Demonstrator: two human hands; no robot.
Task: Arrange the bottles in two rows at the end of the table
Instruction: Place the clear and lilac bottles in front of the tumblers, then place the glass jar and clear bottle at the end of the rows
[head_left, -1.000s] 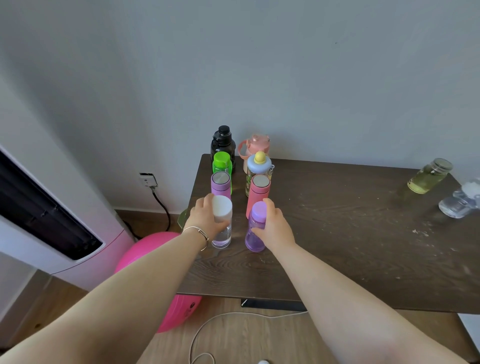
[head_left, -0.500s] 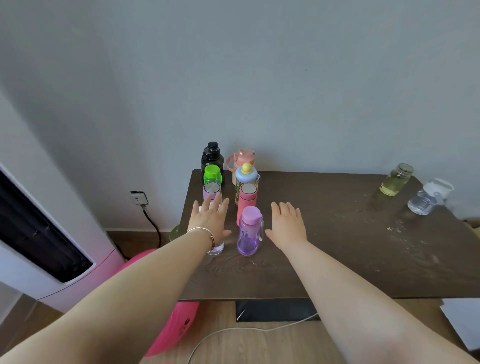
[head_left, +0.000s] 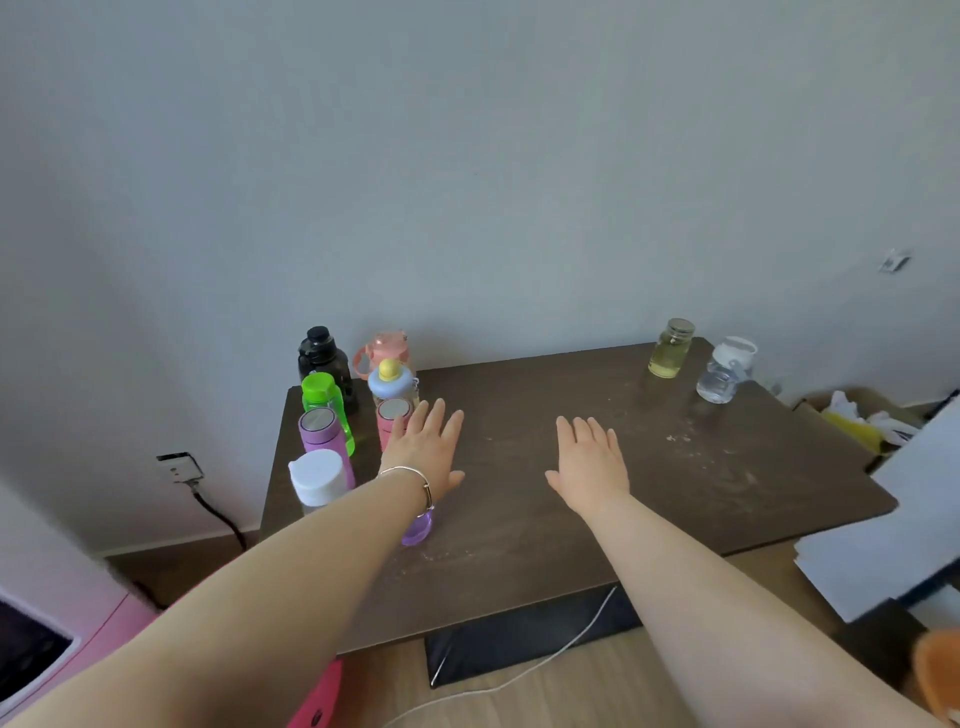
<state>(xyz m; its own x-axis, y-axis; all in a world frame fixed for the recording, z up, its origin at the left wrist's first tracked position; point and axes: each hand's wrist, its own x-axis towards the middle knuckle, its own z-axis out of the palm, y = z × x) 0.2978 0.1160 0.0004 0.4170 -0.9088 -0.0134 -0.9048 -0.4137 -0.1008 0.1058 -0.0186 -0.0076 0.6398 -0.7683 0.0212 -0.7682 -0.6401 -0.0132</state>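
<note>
Left hand (head_left: 427, 451) and right hand (head_left: 589, 464) both spread, empty.

Soft even daylight, slight motion blur, edges bowed, perhaps lens distortion.

- I can read no text, brand, number or sign anywhere from here.
- The bottles (head_left: 323, 415) show no legible labels; any print on them is too small and blurred.
</note>
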